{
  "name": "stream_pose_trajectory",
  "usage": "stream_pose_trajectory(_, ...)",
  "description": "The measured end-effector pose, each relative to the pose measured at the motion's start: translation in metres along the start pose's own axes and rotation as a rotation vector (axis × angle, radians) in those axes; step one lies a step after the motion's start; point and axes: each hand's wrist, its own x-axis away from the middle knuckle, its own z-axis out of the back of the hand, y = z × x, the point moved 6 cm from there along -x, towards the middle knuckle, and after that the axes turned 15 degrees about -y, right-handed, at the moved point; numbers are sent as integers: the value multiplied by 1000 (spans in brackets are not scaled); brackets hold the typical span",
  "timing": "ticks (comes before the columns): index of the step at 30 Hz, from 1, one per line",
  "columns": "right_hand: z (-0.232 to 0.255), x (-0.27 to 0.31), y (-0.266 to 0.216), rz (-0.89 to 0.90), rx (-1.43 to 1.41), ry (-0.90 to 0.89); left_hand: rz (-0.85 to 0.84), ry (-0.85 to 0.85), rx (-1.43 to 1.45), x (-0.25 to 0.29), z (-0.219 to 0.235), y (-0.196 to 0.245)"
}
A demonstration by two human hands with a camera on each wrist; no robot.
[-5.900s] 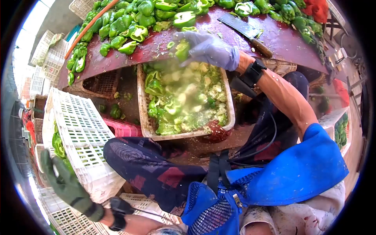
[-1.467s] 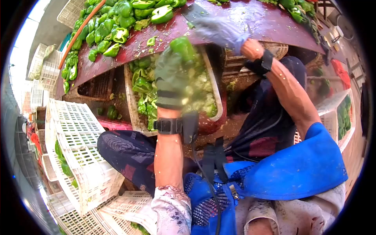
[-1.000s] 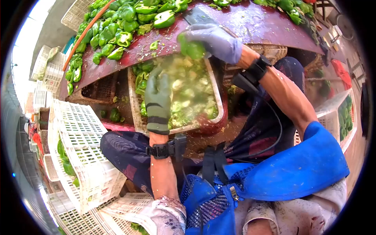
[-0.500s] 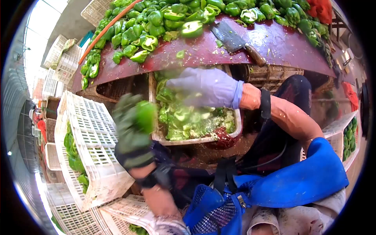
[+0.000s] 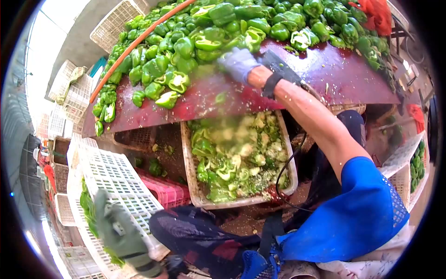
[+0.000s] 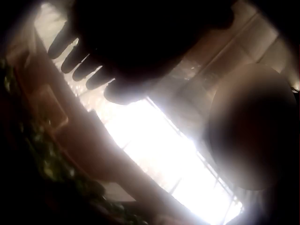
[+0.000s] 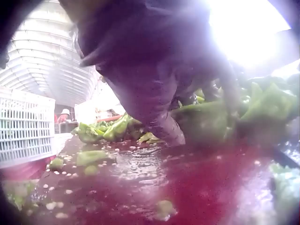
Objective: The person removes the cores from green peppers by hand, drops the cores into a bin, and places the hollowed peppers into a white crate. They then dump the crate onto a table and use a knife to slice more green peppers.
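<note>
Glossy dark-red counter [image 5: 334, 83] lies beneath your lavender-gloved right hand [image 5: 239, 64], which pinches a green bell pepper [image 7: 201, 123]; your dark-green-gloved left hand [image 5: 121, 228] is stretched out, holding nothing. Hurrying could nick your right hand, since the grey rectangular steel cleaver [image 5: 284, 69] lies just beside it. That pepper sits within its grasp, well apart from your left hand at the white slatted plastic crate [image 5: 124, 176].

1. Left hand [image 5: 121, 232] plus right hand [image 5: 239, 64]: n = 2.
2. Desk [image 5: 355, 83]: 1.
3. Cleaver [image 5: 283, 69]: 1.
4. Tray [image 5: 187, 162]: 1.
5. Pepper scraps [image 5: 227, 174]: many; heaped, not countable singly.
6. Green peppers [image 5: 184, 47]: dozens; overlapping, exact count not possible.
7. Pink crate [image 5: 169, 189]: 1.
8. Pale crates [image 5: 121, 179]: at least 4; partly hidden.
9. Orange rod [image 5: 133, 48]: 1.
</note>
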Motion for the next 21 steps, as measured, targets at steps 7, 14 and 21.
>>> stream_pose_trajectory(7, -6, 8, 15, 106, 9, -74, -217, -345, 209, -152, -188, 38)
stream_pose_trajectory(14, 20, 36, 87, 51, -88, -391, -253, -154, 189, -273, -295, 7)
stream_pose_trajectory(21, 61, -80, 166, -20, -406, 175, -128, -368, 395, -334, -377, 5)
